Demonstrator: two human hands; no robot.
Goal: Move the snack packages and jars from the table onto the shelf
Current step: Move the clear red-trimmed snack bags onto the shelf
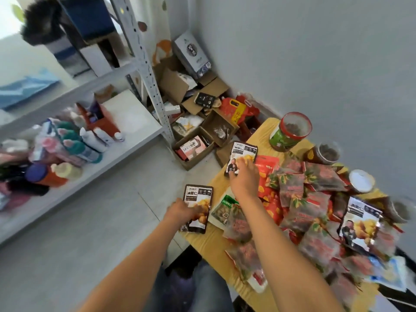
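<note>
Now: left grip (180,211) clasps dark packet (198,208); right grip (244,176) pinches second dark packet (242,157) above table (211,242).

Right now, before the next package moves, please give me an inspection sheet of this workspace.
Surface: yellow table, mostly covered.
Job's things: heap of snack packets; green jar and other jars at the far edge; shelf on the left, partly free.
Clutter: bottles on the shelf; open cardboard boxes on the floor.
Grips: left hand holds a dark packet; right hand holds another dark packet.
Cables: nothing seen.
Surroundings: grey wall, tiled floor.
</note>
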